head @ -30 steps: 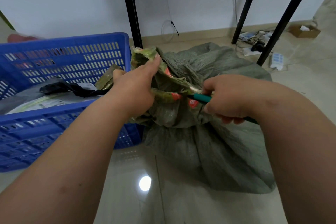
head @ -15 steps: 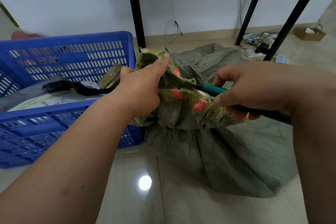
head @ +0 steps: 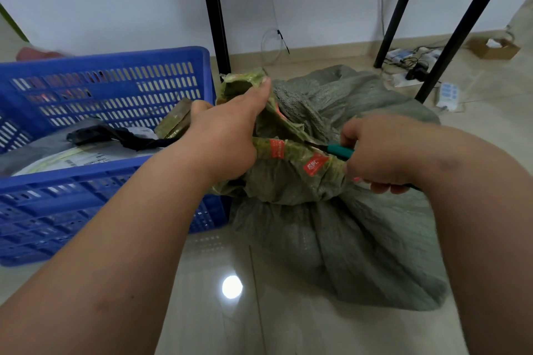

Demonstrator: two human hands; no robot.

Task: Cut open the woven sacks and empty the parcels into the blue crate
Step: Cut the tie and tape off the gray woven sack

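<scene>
Now the right hand [head: 375,158], gripping the cutter [head: 336,150], sits lower; left hand [head: 227,138] still clutches the sack [head: 331,225] mouth

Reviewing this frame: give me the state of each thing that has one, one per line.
woven sack: on the floor, taped neck bunched, not yet emptied
cutter: gripped in the right hand, tip at the taped neck
left hand: grips the sack's neck
blue crate: upright, already holding parcels
</scene>
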